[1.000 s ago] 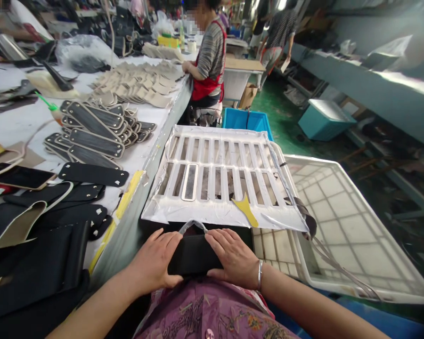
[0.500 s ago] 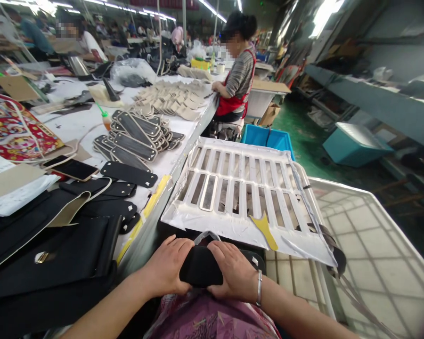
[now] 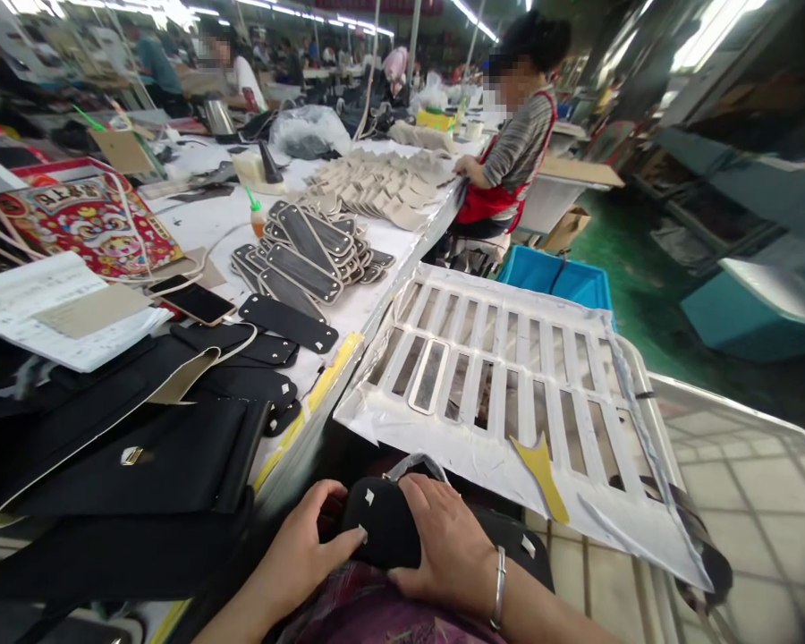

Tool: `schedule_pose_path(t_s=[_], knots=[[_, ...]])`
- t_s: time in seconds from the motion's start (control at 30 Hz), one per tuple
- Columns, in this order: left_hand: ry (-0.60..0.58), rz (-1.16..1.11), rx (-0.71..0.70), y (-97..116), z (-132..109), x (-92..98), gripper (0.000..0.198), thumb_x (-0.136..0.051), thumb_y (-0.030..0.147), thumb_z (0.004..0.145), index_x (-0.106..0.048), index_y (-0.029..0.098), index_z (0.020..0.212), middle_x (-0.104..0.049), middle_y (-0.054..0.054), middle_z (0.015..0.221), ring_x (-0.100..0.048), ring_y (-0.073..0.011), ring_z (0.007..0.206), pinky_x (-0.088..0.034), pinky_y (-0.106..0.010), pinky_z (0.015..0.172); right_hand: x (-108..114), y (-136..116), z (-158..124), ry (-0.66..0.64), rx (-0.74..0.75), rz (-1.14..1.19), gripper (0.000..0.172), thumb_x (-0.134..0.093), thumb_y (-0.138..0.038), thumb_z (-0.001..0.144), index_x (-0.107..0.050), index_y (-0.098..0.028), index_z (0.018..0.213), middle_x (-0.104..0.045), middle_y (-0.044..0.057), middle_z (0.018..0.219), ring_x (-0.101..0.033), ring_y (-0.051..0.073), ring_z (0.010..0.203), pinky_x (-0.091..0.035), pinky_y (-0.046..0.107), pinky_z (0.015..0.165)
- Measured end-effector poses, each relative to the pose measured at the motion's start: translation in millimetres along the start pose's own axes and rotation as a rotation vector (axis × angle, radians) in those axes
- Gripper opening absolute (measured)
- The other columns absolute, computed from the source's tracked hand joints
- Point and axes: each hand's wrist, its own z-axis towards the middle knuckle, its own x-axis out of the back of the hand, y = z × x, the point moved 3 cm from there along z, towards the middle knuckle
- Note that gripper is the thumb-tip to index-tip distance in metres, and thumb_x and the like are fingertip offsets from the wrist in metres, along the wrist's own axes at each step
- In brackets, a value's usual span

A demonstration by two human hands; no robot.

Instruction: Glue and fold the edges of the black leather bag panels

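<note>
My left hand [image 3: 305, 547] and my right hand [image 3: 445, 542] both grip a small black leather piece [image 3: 384, 529] with pale tabs on it, held just above my lap. The left thumb presses its near edge; the right palm covers its right side. A clear plastic loop [image 3: 412, 464] sticks up behind it. Just beyond lies a white slotted template board [image 3: 503, 385] with a yellow scraper [image 3: 542, 474] on its near edge.
To my left, a long worktable [image 3: 234, 224] carries black bag panels [image 3: 148, 456], a stack of edged strips [image 3: 305, 250], beige pieces [image 3: 382, 183], a phone [image 3: 198, 302] and papers. A person in a red apron [image 3: 510, 170] sits further along. A white crate [image 3: 744, 483] stands to the right, a blue bin [image 3: 556, 277] behind the board.
The view has swung left and up, showing more of the worktable. My hands have turned the black piece so its pale tabs show, and the left fingers have curled under it.
</note>
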Motion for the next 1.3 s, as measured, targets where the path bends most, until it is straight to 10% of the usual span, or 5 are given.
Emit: schedule_pose_path(t_s=[0.23,0.53,0.9,1.1,1.3], knots=[[-0.007,-0.011,0.012,5.2,12.4,8.5,0.025,-0.054,0.041,0.078,-0.046,0.017,0.071,-0.045,0.004,0.065,-0.043,-0.012,0.064,-0.035,-0.024,0.06,0.3,0.0,0.6,0.029,-0.01,0.027,0.061,-0.066,-0.036,0.055,-0.05,-0.015,0.111,-0.052,0.006,0.11,-0.046,0.022,0.102,-0.034,0.036,0.097],[-0.023,0.056,-0.008,4.2,18.0,4.2,0.02,-0.055,0.029,0.072,-0.039,0.018,0.067,-0.042,0.006,0.061,-0.039,-0.0102,0.06,-0.032,-0.023,0.056,-10.1,2.4,-5.2,-0.051,0.056,-0.116,0.092,-0.069,-0.046,0.063,-0.027,-0.023,0.141,-0.034,0.006,0.142,-0.031,0.027,0.126,-0.024,0.047,0.108],[-0.296,-0.241,0.011,-3.1,21.5,9.2,0.021,-0.051,0.036,0.079,-0.041,0.018,0.075,-0.043,0.004,0.068,-0.046,-0.0111,0.063,-0.041,-0.023,0.056,-12.3,-1.2,-2.7,-0.088,0.099,-0.255,0.084,-0.067,-0.053,0.068,-0.031,-0.031,0.14,-0.03,0.011,0.144,-0.033,0.034,0.126,-0.031,0.055,0.101],[-0.026,0.162,-0.07,6.7,21.7,3.8,0.029,-0.055,0.04,0.075,-0.037,0.018,0.069,-0.041,0.005,0.063,-0.038,-0.0109,0.062,-0.03,-0.024,0.056,-15.7,-4.8,-0.8,-0.066,0.104,-0.297,0.085,-0.069,-0.051,0.067,-0.032,-0.029,0.14,-0.031,0.012,0.144,-0.035,0.035,0.125,-0.034,0.056,0.099],[-0.017,-0.023,-0.079,0.2,23.8,-5.0,0.028,-0.05,0.036,0.078,-0.031,0.019,0.067,-0.034,0.006,0.063,-0.033,-0.0103,0.061,-0.029,-0.023,0.056,-13.5,3.6,-13.8,0.014,0.291,-0.375,0.08,-0.046,-0.065,0.079,-0.022,-0.025,0.144,-0.02,0.005,0.149,-0.025,0.031,0.133,-0.033,0.053,0.103]])
